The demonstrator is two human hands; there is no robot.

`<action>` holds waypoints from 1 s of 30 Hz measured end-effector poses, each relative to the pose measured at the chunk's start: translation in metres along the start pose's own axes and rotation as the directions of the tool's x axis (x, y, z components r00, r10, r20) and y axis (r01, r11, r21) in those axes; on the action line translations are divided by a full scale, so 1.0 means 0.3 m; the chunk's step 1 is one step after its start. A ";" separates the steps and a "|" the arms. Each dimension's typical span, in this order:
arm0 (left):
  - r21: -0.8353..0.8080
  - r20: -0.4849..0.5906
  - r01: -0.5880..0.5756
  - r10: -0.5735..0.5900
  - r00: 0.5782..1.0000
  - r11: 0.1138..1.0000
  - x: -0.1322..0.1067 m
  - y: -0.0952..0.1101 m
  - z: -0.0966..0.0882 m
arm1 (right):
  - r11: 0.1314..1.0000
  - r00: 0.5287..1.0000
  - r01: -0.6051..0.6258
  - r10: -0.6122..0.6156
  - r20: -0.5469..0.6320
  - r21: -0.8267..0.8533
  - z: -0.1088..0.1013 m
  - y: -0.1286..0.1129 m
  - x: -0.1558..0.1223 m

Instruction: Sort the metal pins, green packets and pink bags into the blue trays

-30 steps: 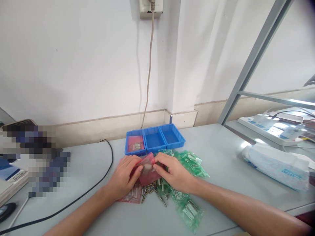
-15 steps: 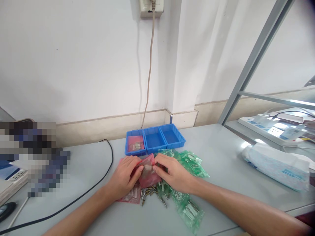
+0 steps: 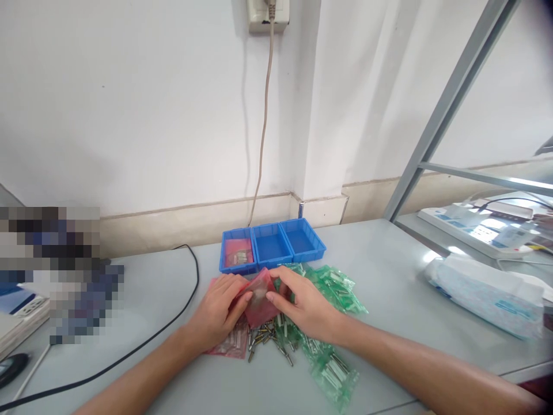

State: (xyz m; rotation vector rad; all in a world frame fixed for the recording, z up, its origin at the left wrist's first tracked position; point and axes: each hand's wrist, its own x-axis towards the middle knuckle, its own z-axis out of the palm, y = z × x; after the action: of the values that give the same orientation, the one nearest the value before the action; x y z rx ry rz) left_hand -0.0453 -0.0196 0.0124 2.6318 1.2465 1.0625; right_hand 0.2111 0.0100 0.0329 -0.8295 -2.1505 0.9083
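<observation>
My left hand [image 3: 218, 311] and my right hand [image 3: 302, 305] both pinch a small pink plastic bag [image 3: 260, 300] held just above the grey table [image 3: 380, 271]. Small metal parts show through the bag between my fingertips. Under it lie loose metal pins [image 3: 268, 340] and another pink bag [image 3: 231, 344]. Green bags of parts [image 3: 334, 285] spread out beneath and to the right of my right hand.
Three joined blue trays [image 3: 272, 245] stand behind my hands; the left one holds a pink bag. A black cable [image 3: 190, 288] curves across the left of the table. A white wipes pack [image 3: 484, 294] and power strip [image 3: 475, 230] lie at right, behind a metal frame.
My right fingers have shifted slightly left along the pink bag's top edge. Otherwise both hands stay in place.
</observation>
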 end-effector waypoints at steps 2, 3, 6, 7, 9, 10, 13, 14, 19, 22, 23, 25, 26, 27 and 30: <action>0.001 0.001 -0.010 0.010 1.000 1.000 0.001 0.001 -0.002 | 1.000 1.000 -0.014 0.014 -0.004 0.011 0.001 -0.001 0.000; -0.001 0.003 -0.017 0.017 1.000 1.000 0.002 0.001 -0.003 | 1.000 1.000 -0.020 0.020 -0.006 0.015 0.001 0.000 0.001; -0.020 0.002 -0.044 0.044 0.999 0.999 0.002 -0.001 -0.005 | 0.999 1.000 -0.030 0.030 -0.009 0.017 0.003 0.006 0.001; -0.027 0.002 -0.052 0.052 0.999 0.998 0.002 -0.002 -0.005 | 0.999 1.000 -0.027 0.028 -0.006 0.017 0.003 0.007 0.001; -0.033 -0.005 -0.061 0.061 0.998 0.998 0.000 -0.005 -0.004 | 1.000 1.000 -0.018 0.018 -0.002 0.012 0.004 0.009 0.002; -0.033 -0.010 -0.064 0.064 0.998 0.997 -0.001 -0.006 -0.003 | 1.000 1.000 -0.011 0.011 -0.003 -0.001 0.005 0.010 0.002; -0.033 -0.030 -0.078 0.077 0.997 0.996 -0.002 -0.007 -0.002 | 0.997 0.999 0.027 -0.029 -0.020 -0.069 0.006 0.010 0.005; -0.033 -0.036 -0.083 0.082 0.996 0.996 -0.002 -0.006 -0.003 | 0.995 0.999 0.048 -0.050 -0.023 -0.084 0.006 0.011 0.006; -0.033 -0.044 -0.086 0.085 0.995 0.996 -0.001 -0.002 -0.006 | 0.989 0.989 0.128 -0.133 -0.061 -0.077 0.001 0.009 0.004; -0.034 -0.034 -0.069 0.068 0.997 0.997 -0.007 -0.004 -0.005 | 0.989 0.987 0.127 -0.133 -0.092 -0.073 -0.005 0.000 0.001; -0.034 -0.032 -0.062 0.061 0.998 0.998 -0.009 -0.005 -0.005 | 0.990 0.986 0.125 -0.131 -0.100 -0.065 -0.007 -0.003 0.000; -0.033 -0.030 -0.049 0.048 0.998 0.998 -0.012 -0.006 -0.004 | 0.991 0.984 0.126 -0.130 -0.118 -0.044 -0.009 -0.008 -0.002; -0.033 -0.031 -0.046 0.045 0.999 0.998 -0.013 -0.006 -0.004 | 0.992 0.983 0.125 -0.128 -0.128 -0.035 -0.009 -0.009 -0.002; -0.032 -0.034 -0.047 0.046 0.998 0.998 -0.013 -0.006 -0.005 | 0.992 0.983 0.121 -0.124 -0.138 -0.028 -0.008 -0.009 -0.003; -0.028 -0.047 -0.053 0.052 0.998 0.998 -0.012 -0.004 -0.005 | 0.995 0.982 0.101 -0.103 -0.160 -0.022 -0.004 -0.003 -0.005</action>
State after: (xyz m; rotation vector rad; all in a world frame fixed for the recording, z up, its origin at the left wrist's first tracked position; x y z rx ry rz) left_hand -0.0485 -0.0216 0.0111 2.6472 1.1671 1.1468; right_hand 0.2126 0.0087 0.0338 -0.7646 -2.0412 0.7498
